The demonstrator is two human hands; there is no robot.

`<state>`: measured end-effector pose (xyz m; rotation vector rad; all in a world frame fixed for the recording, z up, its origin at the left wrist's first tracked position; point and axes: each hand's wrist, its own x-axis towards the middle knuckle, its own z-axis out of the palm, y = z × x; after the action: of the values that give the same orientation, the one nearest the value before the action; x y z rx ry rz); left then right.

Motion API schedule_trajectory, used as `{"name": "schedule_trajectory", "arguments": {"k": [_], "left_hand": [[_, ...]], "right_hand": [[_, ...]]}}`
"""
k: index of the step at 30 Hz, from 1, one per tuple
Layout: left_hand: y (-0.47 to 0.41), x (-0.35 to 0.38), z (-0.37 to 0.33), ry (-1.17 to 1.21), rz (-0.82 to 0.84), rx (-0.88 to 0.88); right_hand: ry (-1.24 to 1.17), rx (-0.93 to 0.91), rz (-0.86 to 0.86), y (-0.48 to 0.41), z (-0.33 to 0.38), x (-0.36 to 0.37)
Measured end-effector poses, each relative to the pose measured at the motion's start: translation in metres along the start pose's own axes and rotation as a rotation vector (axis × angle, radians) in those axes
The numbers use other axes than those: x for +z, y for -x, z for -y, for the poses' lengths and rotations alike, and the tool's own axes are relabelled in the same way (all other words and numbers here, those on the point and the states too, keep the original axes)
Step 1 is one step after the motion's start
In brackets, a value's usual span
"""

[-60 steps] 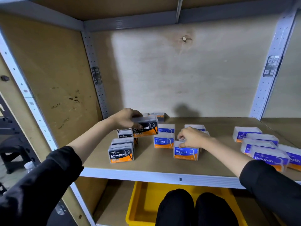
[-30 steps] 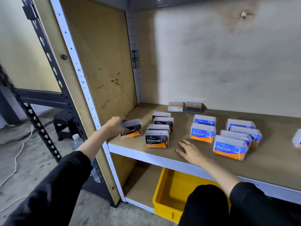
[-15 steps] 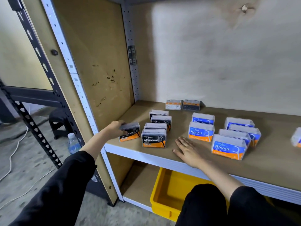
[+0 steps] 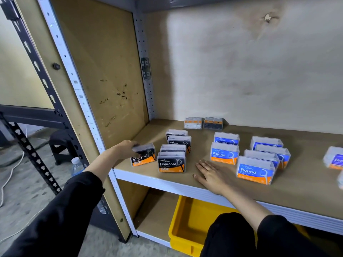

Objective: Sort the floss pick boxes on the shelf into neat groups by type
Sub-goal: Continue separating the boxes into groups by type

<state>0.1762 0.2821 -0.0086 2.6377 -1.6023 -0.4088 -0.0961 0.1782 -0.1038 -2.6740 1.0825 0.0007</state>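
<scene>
**Charcoal box goes down at the left end of its group**

The left hand (image 4: 124, 149) grips a Charcoal box (image 4: 143, 156) by its top left end, fingers curled over the lid. The box sits at the front left corner of the shelf (image 4: 306, 186), slightly askew, just beside the other Charcoal boxes (image 4: 171, 162) but apart from them. Whether its base is fully down, I cannot tell. The right hand (image 4: 209, 172) lies palm down on the bare board between the Charcoal and Round boxes (image 4: 224, 153), fingers straight and slightly spread, holding nothing.

To finish the step well, the held box likely needs squaring: label to the front, its face in line with the front Charcoal box, closed up beside it. It is near the shelf lip, so it should be eased inward before letting go.

The black-and-orange labels read "Charcoal Dental Flosser". The blue-and-orange ones read "Round Dental Flosser". A box (image 4: 334, 160) at the right edge shows only "Sm". The small brand line above each name is too fine to read. Two boxes (image 4: 193, 123) at the back wall show print I cannot make out.
</scene>
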Motion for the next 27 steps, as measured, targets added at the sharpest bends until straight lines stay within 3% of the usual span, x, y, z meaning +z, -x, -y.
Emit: {"name": "schedule_trajectory", "arguments": {"k": [8, 16, 23, 27], "left_hand": [[-0.003, -0.035, -0.019, -0.053, -0.141, 0.082], [-0.028, -0.071, -0.074, -0.023, -0.338, 0.247], [-0.079, -0.071, -0.12, -0.064, -0.32, 0.282], [-0.115, -0.065, -0.143, -0.11, -0.305, 0.342]], "right_hand": [[-0.076, 0.026, 0.02, 0.001, 0.01, -0.024], [-0.084, -0.105, -0.265, -0.01, 0.016, -0.088], [-0.079, -0.012, -0.385, -0.069, -0.028, -0.123], [-0.041, 0.072, -0.353, -0.1, -0.06, -0.132]]}}
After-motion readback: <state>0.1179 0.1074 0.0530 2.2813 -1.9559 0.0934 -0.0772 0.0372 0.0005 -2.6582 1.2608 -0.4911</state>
